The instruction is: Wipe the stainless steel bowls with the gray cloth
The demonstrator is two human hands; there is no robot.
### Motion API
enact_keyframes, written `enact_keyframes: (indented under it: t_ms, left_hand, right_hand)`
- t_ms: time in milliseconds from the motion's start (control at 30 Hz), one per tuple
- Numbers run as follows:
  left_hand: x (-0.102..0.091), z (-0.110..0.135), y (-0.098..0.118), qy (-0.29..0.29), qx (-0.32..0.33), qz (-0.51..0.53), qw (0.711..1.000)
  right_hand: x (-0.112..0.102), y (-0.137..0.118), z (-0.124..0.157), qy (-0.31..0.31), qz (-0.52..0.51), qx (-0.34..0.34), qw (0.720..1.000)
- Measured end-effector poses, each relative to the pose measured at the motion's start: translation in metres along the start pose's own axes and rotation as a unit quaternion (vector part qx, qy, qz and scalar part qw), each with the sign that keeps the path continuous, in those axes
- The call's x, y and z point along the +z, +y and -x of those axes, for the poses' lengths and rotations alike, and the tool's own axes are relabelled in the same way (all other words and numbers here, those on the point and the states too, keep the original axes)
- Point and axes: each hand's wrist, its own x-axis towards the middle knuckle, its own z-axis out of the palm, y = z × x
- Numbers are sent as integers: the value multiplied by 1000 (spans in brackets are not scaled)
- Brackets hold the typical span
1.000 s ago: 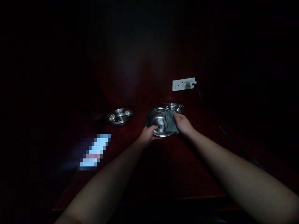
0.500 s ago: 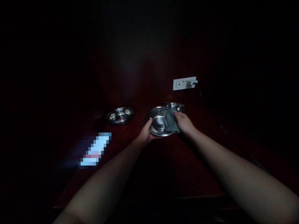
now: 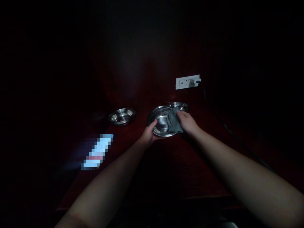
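Observation:
A shiny metal bowl (image 3: 162, 123) is held tilted toward me above the dark red table. My left hand (image 3: 149, 134) grips its lower left rim, thumb on the inside and fingers underneath. My right hand (image 3: 187, 122) is closed on a grey-green cloth (image 3: 175, 121), which lies over the bowl's right side and rim. Just behind, partly covered by the cloth and the held bowl, stands another metal bowl (image 3: 177, 104). Further left on the table sits one more metal bowl (image 3: 122, 116), perhaps stacked, touched by neither hand.
A bright pixelated patch (image 3: 98, 152) lies at the table's left side. On the back wall is a white socket panel (image 3: 187, 82) with a plug in it. A dark cable (image 3: 229, 129) runs down the right side. The table's front edge (image 3: 190, 198) shows below; surroundings are very dark.
The view has shifted slightly, so the socket and bowls appear a little higher. My left thumb sits slightly further over the bowl's inside. Both hands keep their holds.

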Motion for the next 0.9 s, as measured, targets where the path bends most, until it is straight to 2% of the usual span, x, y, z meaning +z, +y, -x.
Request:
enact_keyframes:
  t_ms: [300, 600, 900]
  left_hand:
    - [5, 0, 0, 36, 8, -6, 999]
    - [3, 3, 3, -29, -2, -18, 999]
    - [-3, 2, 5, -8, 21, -32, 999]
  right_hand:
    - [-2, 2, -2, -22, 14, 34, 999]
    - [-4, 4, -4, -7, 18, 35, 999]
    - [-5, 3, -3, -21, 2, 39, 999]
